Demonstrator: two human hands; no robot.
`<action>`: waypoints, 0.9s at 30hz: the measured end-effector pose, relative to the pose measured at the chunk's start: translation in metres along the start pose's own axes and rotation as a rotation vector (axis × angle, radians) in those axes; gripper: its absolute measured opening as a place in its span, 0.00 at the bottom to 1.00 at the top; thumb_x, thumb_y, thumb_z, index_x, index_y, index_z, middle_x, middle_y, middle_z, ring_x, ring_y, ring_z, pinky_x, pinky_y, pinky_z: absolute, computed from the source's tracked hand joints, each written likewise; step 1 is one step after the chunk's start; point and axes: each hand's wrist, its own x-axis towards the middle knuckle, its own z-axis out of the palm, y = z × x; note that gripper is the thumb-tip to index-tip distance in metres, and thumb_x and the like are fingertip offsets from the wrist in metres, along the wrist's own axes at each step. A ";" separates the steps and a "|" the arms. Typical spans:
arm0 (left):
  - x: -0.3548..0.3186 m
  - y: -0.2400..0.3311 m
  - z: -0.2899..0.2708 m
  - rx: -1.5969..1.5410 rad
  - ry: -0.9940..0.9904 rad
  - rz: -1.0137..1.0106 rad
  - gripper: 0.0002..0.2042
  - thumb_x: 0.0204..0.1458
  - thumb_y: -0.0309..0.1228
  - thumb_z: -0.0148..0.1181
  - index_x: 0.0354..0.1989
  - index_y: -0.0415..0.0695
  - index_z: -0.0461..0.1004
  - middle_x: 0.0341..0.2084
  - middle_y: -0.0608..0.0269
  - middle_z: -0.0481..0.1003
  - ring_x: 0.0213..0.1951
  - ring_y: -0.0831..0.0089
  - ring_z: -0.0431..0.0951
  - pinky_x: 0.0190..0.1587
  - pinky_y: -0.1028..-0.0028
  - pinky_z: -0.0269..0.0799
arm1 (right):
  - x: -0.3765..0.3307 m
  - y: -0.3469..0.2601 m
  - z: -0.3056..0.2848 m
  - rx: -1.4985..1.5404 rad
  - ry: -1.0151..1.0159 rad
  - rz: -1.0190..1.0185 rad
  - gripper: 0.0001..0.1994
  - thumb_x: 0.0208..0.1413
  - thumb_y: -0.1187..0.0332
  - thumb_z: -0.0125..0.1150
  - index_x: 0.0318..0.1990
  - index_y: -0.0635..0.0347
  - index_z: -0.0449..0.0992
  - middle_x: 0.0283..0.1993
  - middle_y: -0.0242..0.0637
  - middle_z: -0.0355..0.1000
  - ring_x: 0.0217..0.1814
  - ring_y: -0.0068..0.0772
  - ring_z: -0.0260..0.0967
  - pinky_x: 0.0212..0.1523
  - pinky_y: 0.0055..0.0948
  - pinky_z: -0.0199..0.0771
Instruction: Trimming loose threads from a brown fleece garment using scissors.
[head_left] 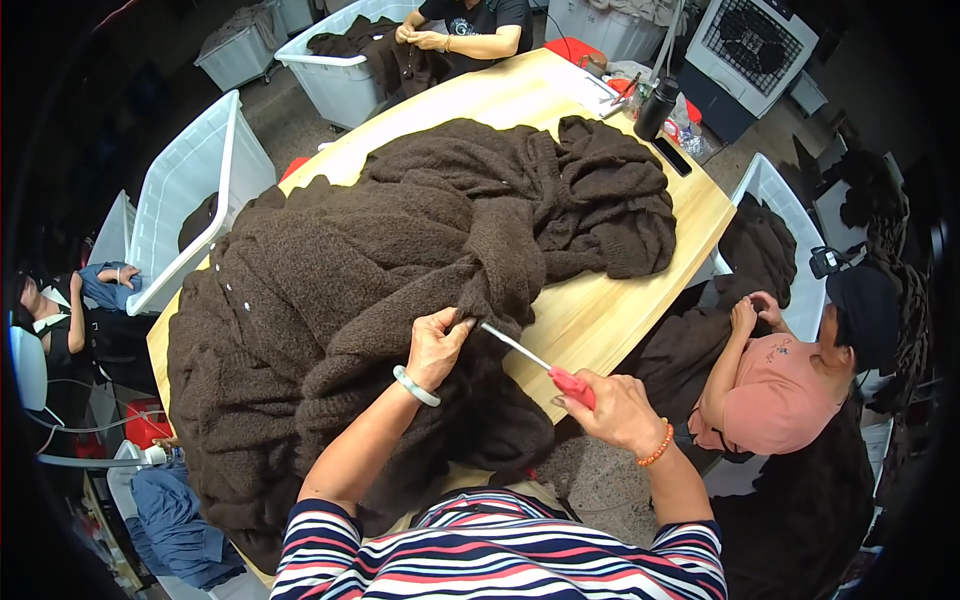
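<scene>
Left hand [437,345] pinches a fold of the dark brown knit garment [400,270], heaped across the table [590,310]. Right hand [615,405], grip closed on red-handled tool [540,368], tip at the pinched spot. Judged mid-job: work under way, most of garment untouched.

The tip of the red-handled tool [535,360] is buried in the brown knit garment [400,250], so its kind cannot be told, perhaps scissors. The left hand's [436,345] fingertips are hidden in the fabric folds.
</scene>
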 end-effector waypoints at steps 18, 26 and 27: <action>-0.023 -0.022 -0.021 -0.408 -0.029 -0.147 0.12 0.58 0.21 0.56 0.49 0.34 0.75 0.43 0.62 0.78 0.42 0.76 0.77 0.49 0.75 0.73 | -0.009 -0.004 0.002 -0.004 -0.061 -0.084 0.16 0.54 0.53 0.62 0.37 0.56 0.77 0.20 0.49 0.72 0.27 0.53 0.74 0.31 0.46 0.74; -0.037 -0.032 -0.027 -0.504 -0.060 -0.254 0.12 0.59 0.23 0.56 0.51 0.34 0.73 0.44 0.61 0.78 0.44 0.74 0.78 0.51 0.73 0.74 | -0.011 -0.014 0.003 -0.122 -0.268 -0.027 0.17 0.56 0.50 0.59 0.39 0.56 0.75 0.25 0.48 0.76 0.32 0.55 0.76 0.36 0.46 0.75; -0.041 -0.025 -0.024 -0.535 -0.035 -0.301 0.12 0.59 0.23 0.55 0.50 0.35 0.73 0.43 0.61 0.78 0.41 0.75 0.78 0.47 0.75 0.75 | -0.012 -0.011 0.004 -0.172 -0.225 0.024 0.17 0.56 0.50 0.59 0.39 0.56 0.75 0.26 0.47 0.76 0.33 0.55 0.76 0.36 0.46 0.75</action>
